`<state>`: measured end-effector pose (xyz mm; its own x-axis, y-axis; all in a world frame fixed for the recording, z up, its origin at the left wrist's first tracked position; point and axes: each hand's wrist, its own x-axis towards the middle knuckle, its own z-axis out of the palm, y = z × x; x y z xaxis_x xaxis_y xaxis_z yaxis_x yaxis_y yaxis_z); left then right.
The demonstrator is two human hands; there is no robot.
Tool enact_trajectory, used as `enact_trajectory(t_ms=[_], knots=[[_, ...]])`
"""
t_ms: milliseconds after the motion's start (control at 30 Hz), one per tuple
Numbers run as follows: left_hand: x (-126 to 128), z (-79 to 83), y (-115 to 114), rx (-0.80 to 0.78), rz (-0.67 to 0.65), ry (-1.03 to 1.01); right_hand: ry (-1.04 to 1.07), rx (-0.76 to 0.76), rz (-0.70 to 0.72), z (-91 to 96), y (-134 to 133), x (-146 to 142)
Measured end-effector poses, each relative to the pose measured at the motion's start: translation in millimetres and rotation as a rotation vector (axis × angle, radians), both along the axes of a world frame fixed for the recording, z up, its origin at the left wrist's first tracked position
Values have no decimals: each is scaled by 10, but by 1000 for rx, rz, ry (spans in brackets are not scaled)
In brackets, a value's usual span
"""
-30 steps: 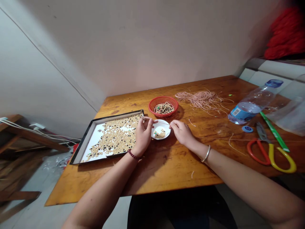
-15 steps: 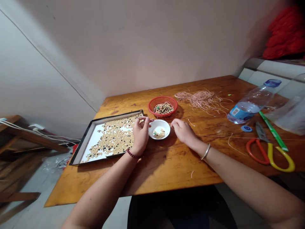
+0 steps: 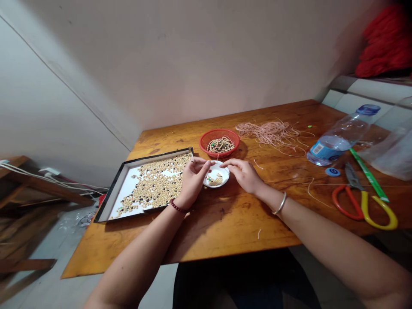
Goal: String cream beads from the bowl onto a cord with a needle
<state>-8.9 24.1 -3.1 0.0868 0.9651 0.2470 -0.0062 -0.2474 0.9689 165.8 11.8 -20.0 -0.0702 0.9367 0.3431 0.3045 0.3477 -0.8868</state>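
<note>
Over the small white bowl (image 3: 227,177) my two hands have come close together. My left hand (image 3: 193,178) is closed in a pinch at its right rim, thumb against fingers; whatever sits between the tips is too small to make out. From the right side my right hand (image 3: 243,175) reaches over the bowl, its fingertips closed on a fine thread. The thread (image 3: 302,183) stretches away across the table to the right. Loose beads (image 3: 215,180), mostly cream with some green, lie in the bowl.
A black-edged tray (image 3: 109,201) of cream and black beads lies left. Behind the bowl stands a red basket (image 3: 201,145) with beaded strings. Pink cord (image 3: 272,133), a water bottle (image 3: 331,148), a blue cap (image 3: 332,171), scissors (image 3: 350,201) and a green strip (image 3: 370,176) occupy the right.
My right hand has moved left, over the bowl, with its fingers stretched further out. The left hand has turned slightly, its fingertips now nearer the right hand's.
</note>
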Motion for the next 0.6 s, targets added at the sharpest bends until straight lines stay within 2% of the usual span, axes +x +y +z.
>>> enact_trajectory(t_ms=[67,167,300,433,600], knots=[[0,0,-9,3,-38,22,112,-49,106,-3,-15,-33],[-1,-2,-20,21,-77,54,247,-152,174,-25,-28,-73],[-11,-1,-21,45,-125,104,315,-217,173,-52,-23,-100],[-19,7,-26,94,-150,238,340,-249,158,-63,-5,-105],[-11,10,-46,195,-160,391,310,-197,101,-89,22,-100]])
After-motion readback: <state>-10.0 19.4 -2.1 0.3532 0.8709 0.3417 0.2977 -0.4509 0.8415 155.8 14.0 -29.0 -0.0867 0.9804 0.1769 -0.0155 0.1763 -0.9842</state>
